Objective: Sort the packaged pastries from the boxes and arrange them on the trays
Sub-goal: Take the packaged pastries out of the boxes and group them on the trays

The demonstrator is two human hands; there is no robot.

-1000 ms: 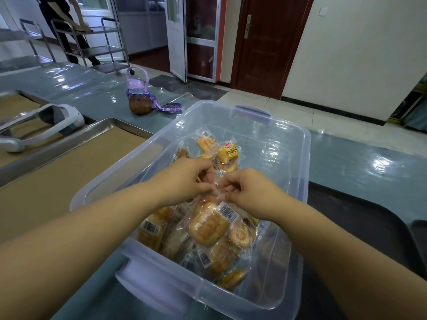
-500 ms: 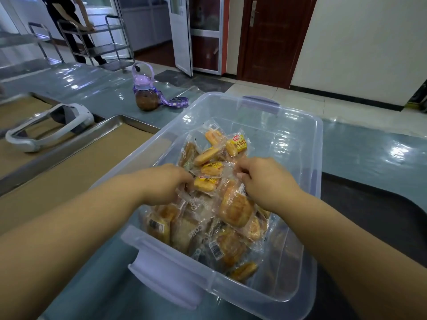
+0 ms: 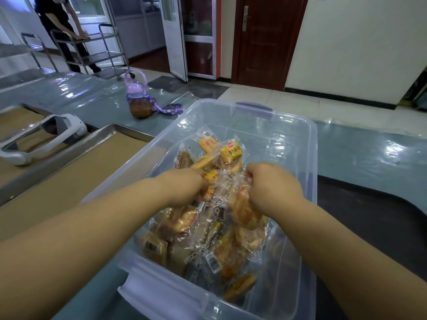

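**A:** What sits at the left end of the counter (image 3: 369, 155)?

**B:** A white headset (image 3: 44, 139) lies on a paper-lined tray. Just beside it is a metal tray (image 3: 111, 132) lined with brown paper. Behind them stands a purple bottle (image 3: 138, 100).

**A:** And where are the pastries?

**B:** The packaged pastries (image 3: 203, 241) are heaped inside the clear box (image 3: 314, 158). The box stands on the counter between the metal tray and a dark tray (image 3: 374, 227) on the right.

**A:** What is the person's left hand doing?

**B:** The left hand (image 3: 184, 188) reaches into the heap next to a yellow-labelled packet (image 3: 211, 175). Its fingers (image 3: 199, 176) curl down among the wrappers. The back of the hand hides them, so one cannot tell whether they are clamped on anything.

**A:** And the right?

**B:** The right hand (image 3: 272, 185) is near the left, over the middle of the box. Its fingers are together, pinching the clear wrapper of a golden pastry (image 3: 242, 209). That pastry lies on top of the heap, inside the box walls.
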